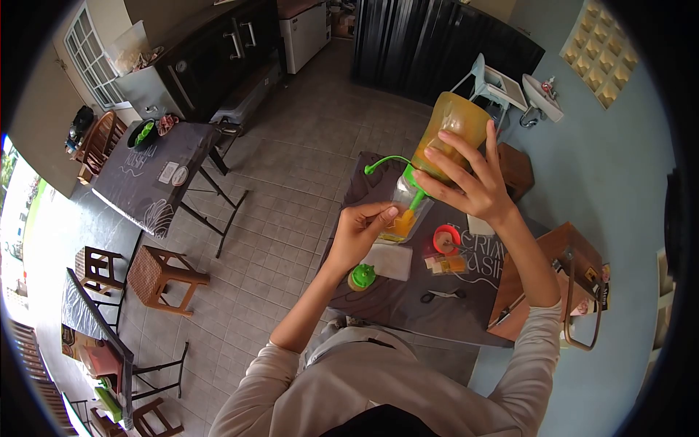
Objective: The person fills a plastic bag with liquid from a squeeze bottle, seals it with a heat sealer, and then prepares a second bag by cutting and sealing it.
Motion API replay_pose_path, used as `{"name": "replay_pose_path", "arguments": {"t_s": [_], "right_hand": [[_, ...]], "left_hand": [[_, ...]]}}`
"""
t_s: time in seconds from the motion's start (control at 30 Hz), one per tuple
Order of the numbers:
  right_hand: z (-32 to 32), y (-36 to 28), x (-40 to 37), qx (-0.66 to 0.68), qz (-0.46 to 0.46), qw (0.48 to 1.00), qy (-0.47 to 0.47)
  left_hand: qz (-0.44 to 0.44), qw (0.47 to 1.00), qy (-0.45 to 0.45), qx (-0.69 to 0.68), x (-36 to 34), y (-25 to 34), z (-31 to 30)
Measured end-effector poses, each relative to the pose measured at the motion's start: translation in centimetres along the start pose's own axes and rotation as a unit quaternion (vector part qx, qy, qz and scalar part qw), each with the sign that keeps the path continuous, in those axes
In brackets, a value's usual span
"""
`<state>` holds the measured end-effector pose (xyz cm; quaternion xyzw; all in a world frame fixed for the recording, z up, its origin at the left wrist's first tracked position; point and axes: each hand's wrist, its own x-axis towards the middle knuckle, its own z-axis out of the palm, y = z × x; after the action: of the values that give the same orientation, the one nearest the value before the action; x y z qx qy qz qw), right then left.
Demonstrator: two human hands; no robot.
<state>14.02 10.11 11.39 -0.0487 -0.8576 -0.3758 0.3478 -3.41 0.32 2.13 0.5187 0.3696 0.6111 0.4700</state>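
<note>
Right hand (470, 186) tilts bottle (455, 127) into pouch (405, 213)

We look through one wide-angle head camera, facing steeply down from above: our left hand (362, 231) and right hand (470, 186) close below, table (408, 309) and floor (291, 182) farther off.

**Soft daylight, heavy fisheye bend**

Evenly bright, lit by daylight from the window (91, 62) at upper left and from the open left edge, blown out to white there. Only soft, faint shadows under the stool (164, 277) and the folding table (156, 178) on the tiled floor (291, 182). Amber glow through the backlit bottle (451, 135). Sharp at centre, on the bottle, the bag (404, 218), the left hand (360, 233) and the right hand (473, 186); slightly smeared toward the rim. Strongly bent straight lines away from the middle, closed off by a black round border.
</note>
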Motion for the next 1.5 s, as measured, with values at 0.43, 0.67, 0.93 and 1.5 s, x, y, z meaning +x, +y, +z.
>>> {"name": "replay_pose_path", "arguments": {"t_s": [0.43,0.67,0.93,1.5], "right_hand": [[-0.3,-0.6,0.2,0.081,0.103,0.991,-0.041],[1.1,-2.3,-0.7,0.209,0.231,0.949,-0.043],[5.8,-5.7,-3.6,0.439,0.495,0.749,-0.031],[25.1,-22.3,-21.1,0.39,0.645,0.657,-0.018]], "left_hand": [[0.017,1.0,0.004,0.008,-0.4,0.5,-0.2],[0.004,1.0,0.023,0.017,-0.8,0.4,-0.7],[-0.005,0.995,0.097,0.028,-1.5,-0.8,-2.3],[-0.01,0.971,0.239,0.022,-5.5,-2.4,-6.5]]}}
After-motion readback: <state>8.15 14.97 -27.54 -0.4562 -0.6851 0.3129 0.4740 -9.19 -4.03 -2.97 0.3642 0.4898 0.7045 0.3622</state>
